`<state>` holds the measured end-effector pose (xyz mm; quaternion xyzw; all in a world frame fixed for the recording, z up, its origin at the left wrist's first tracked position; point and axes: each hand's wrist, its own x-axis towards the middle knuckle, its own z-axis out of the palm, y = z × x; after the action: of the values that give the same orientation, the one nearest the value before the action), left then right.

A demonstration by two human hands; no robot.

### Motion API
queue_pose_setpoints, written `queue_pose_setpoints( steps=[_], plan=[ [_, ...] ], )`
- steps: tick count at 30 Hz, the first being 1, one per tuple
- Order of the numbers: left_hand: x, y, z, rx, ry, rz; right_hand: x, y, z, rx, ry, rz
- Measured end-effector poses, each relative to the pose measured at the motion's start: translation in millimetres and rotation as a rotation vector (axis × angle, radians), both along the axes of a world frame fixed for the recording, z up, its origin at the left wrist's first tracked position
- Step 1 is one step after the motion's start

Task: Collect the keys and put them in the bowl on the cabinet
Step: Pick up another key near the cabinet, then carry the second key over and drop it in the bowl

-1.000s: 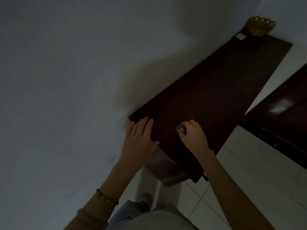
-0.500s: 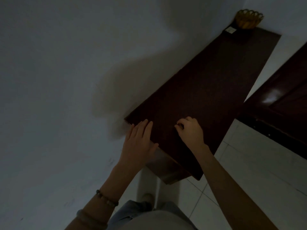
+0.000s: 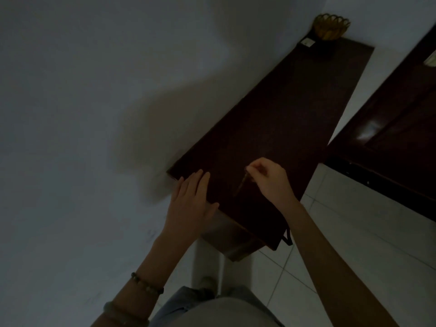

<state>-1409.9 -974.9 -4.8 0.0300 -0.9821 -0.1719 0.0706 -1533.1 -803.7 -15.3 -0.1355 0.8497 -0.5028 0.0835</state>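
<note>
Now the right hand (image 3: pixel 271 180) has lifted the keys (image 3: pixel 243 184), pinched and dangling over the cabinet's (image 3: pixel 295 109) near end; left hand (image 3: pixel 191 204) rests flat, fingers open. The bowl (image 3: pixel 331 27) waits at the far corner.

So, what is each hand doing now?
Left hand: open, flat on the cabinet.
Right hand: closed, pinching the keys.

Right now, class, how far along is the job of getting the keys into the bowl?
Done: the right hand has pinched the keys and lifted them; they dangle over the cabinet. In hand: the left hand rests flat on the near edge. Left: carrying them to the bowl at the far end.
</note>
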Motion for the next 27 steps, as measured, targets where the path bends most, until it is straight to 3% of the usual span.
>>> queue_pose_setpoints(
  steps=[3,5,17,27],
  plan=[
    [0,4,0,0.018,0.003,-0.031,9,7,10,-0.220,-0.120,-0.037],
    [1,7,-1,0.016,0.003,-0.057,18,12,15,-0.250,-0.111,-0.064],
    [-15,77,7,0.049,0.095,-0.373,83,101,41,-0.287,-0.028,-0.436],
    [1,194,12,0.022,0.118,-0.550,132,222,57,-0.092,0.104,-0.602]
  ],
)
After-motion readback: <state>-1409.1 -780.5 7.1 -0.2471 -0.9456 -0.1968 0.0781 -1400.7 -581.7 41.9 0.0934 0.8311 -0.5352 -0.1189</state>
